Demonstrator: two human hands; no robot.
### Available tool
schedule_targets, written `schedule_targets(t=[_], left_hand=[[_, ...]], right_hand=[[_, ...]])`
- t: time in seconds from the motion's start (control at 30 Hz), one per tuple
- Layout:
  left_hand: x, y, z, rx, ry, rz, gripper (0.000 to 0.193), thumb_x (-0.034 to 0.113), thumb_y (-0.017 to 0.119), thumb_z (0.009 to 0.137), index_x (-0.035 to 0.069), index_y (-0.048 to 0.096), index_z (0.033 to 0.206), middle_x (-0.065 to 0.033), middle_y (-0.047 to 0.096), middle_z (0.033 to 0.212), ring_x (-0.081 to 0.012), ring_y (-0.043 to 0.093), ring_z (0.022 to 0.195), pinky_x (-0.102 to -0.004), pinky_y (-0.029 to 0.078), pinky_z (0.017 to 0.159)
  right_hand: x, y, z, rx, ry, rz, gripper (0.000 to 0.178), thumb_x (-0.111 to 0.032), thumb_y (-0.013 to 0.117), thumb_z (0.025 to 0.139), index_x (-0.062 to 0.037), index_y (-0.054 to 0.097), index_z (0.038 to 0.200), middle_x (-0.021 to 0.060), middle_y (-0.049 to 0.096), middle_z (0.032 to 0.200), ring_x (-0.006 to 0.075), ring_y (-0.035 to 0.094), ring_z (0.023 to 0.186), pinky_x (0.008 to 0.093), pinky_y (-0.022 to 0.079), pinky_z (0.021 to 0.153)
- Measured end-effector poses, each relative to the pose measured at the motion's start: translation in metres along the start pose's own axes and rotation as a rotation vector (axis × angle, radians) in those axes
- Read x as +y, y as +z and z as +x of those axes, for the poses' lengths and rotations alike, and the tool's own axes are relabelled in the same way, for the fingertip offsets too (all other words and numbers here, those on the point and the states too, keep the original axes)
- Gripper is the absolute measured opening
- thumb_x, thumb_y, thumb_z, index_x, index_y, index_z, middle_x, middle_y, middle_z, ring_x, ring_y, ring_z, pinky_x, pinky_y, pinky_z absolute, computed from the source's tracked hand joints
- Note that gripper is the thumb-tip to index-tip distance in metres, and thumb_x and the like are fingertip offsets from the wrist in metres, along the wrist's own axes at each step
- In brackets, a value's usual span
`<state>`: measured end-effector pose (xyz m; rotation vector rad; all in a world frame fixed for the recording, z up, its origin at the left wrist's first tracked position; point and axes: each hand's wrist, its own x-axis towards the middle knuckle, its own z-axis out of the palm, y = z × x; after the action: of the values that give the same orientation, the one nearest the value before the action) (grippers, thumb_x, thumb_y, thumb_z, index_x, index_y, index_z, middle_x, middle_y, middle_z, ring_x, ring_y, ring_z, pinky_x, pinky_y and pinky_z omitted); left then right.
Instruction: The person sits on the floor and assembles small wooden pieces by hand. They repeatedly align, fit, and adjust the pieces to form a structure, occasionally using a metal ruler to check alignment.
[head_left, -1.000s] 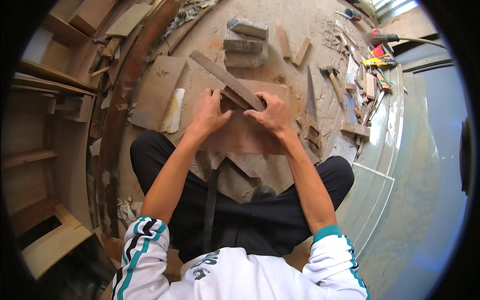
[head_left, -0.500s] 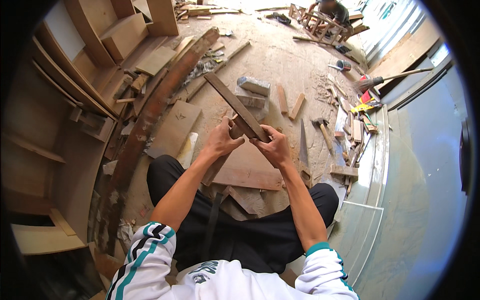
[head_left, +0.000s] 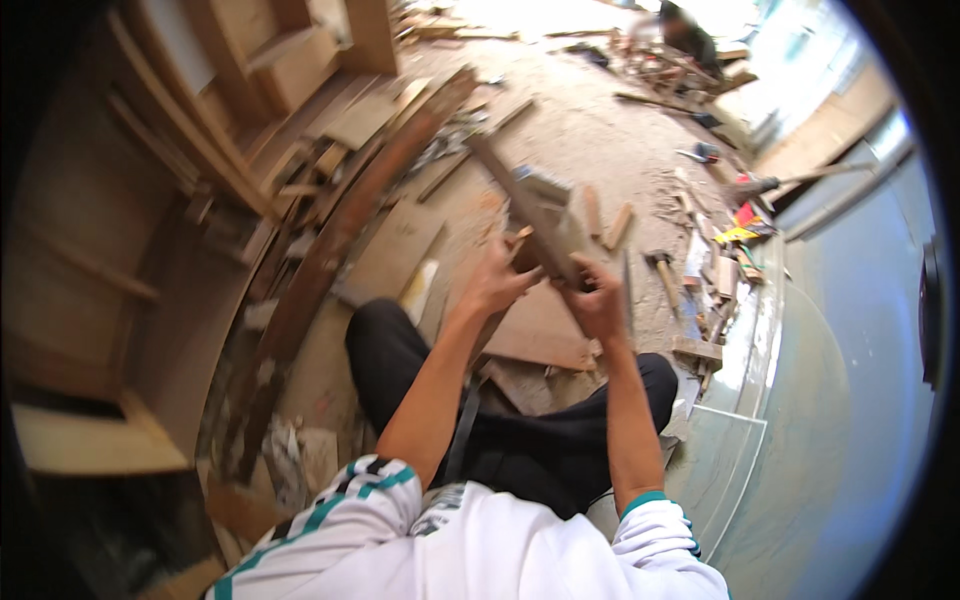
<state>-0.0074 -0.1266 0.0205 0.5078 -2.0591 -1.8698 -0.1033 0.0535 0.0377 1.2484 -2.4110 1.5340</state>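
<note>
My right hand [head_left: 598, 300] is closed around the near end of a long dark wooden strip [head_left: 522, 205], which slants away to the upper left. My left hand [head_left: 497, 280] grips a second, shorter wooden piece [head_left: 488, 335] that meets the strip at an angle; blur and fingers hide the joint between them. Both pieces are held up above my crossed legs. Beneath them a flat wooden board [head_left: 545, 330] lies on the floor. Just beyond the strip stand grey blocks [head_left: 552, 190], partly covered by it.
A hammer [head_left: 662, 275] and several offcuts [head_left: 725, 275] lie to the right, beside a glass sheet [head_left: 735, 465]. On the left, a long rusty-brown beam [head_left: 345, 235] runs past wooden cabinets [head_left: 190, 330]. Another person [head_left: 690, 40] sits at the far right among wood pieces.
The view has shifted, so the scene sits further right and is more blurred. Both hands still hold the joined wooden pieces in nearly the same pose.
</note>
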Motion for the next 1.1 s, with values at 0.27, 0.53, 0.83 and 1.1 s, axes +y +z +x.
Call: schedule_targets(t=[0.27,0.53,0.83,1.1], left_hand=[[0.031,0.003,-0.016,-0.019,0.025,0.301,0.058,0.035,0.084,0.077,-0.003,0.061,0.114,-0.0300,0.071,0.106,-0.0436,0.069,0.104,-0.0468,0.054,0.089],[0.074,-0.003,-0.070,-0.057,0.147,0.187,0.049,0.038,0.077,0.089,0.000,0.064,0.119,-0.0174,0.071,0.092,-0.0272,0.070,0.084,-0.0383,0.052,0.074],[0.082,-0.009,-0.105,-0.078,0.267,0.223,0.042,0.027,0.076,0.092,0.000,0.060,0.121,-0.0151,0.070,0.087,-0.0244,0.068,0.078,-0.0345,0.052,0.072],[0.085,-0.021,-0.110,-0.135,0.328,0.092,0.042,0.021,0.075,0.092,0.000,0.057,0.123,-0.0161,0.073,0.097,-0.0280,0.072,0.083,-0.0338,0.054,0.076]], right_hand=[[-0.022,-0.013,-0.020,0.004,0.184,0.170,0.042,-0.006,0.083,0.084,0.0008,0.069,0.123,0.0076,0.074,0.098,0.0119,0.069,0.085,0.0273,0.056,0.072],[-0.049,-0.043,-0.050,0.025,0.167,0.012,0.052,-0.009,0.092,0.073,-0.0059,0.071,0.119,0.0074,0.075,0.104,0.0153,0.071,0.094,0.0313,0.057,0.082],[-0.084,-0.055,-0.063,0.015,0.303,0.287,0.057,-0.017,0.092,0.077,0.0012,0.065,0.124,0.0083,0.073,0.111,0.0130,0.068,0.101,0.0280,0.057,0.083],[-0.086,-0.059,-0.064,-0.107,0.258,0.446,0.057,-0.003,0.088,0.075,0.0021,0.064,0.126,0.0085,0.072,0.113,0.0167,0.068,0.109,0.0339,0.058,0.093]])
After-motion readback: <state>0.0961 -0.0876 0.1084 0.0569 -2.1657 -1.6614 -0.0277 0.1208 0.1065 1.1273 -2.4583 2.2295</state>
